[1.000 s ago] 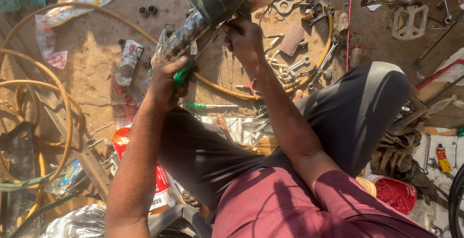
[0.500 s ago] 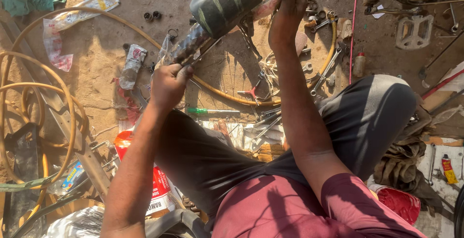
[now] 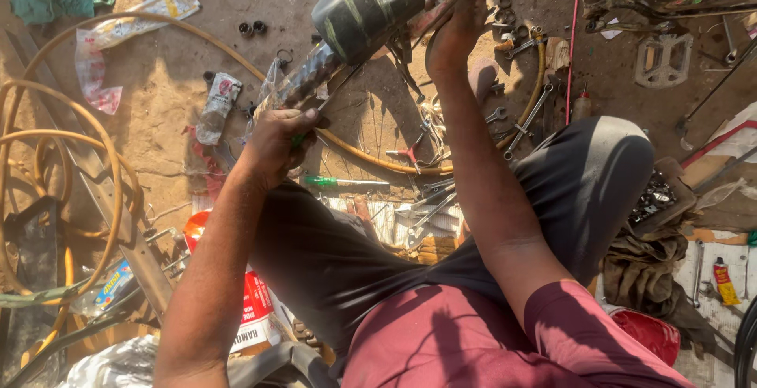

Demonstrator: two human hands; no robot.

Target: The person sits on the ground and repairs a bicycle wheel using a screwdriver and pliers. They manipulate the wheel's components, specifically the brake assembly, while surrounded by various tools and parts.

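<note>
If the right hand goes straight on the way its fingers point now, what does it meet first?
The right hand points up-screen, its fingertips already at the bicycle part held up there. It would likely press into that first; depth is unclear.

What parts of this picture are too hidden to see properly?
Head view:
- Left hand: its fingers cover whatever it grips on the bicycle part.
- Right hand: fingertips run off the top edge.
- Bicycle part: its top is cut by the frame edge.
- Small parts in the tray: too small to tell.

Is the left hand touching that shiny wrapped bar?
Touching. The head view shows the left hand with its fingers curled around the lower end of the wrapped bar, no gap.
</note>
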